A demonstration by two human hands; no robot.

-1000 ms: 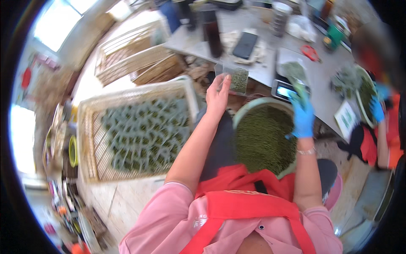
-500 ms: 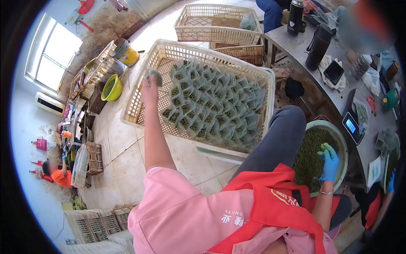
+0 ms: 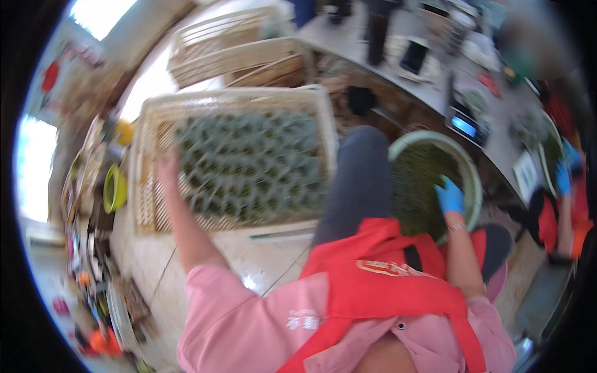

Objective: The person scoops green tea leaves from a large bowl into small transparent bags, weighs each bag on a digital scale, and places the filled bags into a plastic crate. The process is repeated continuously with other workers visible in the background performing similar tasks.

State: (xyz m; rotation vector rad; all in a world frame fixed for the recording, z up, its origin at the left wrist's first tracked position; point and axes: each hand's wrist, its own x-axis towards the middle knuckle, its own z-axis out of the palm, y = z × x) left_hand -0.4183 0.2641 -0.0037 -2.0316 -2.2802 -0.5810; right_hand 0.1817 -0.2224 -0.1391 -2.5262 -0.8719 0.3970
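Many bags (image 3: 255, 168) in crate (image 3: 145, 155), just right of left hand (image 3: 166, 166).

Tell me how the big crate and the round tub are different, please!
The crate is rectangular, but the tub is round. The crate is cream-coloured, while the tub is pale green. The crate holds rows of little bags; the tub holds loose green bits. Both are open on top and have green stuff inside.

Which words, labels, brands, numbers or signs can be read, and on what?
Wording isn't copied here; marks stand on:
Pink shirt: white chest print, blurred.
Red apron: pale lettering, blurred.
Scale display: lit, too blurred to read.
White card: too blurred to read.
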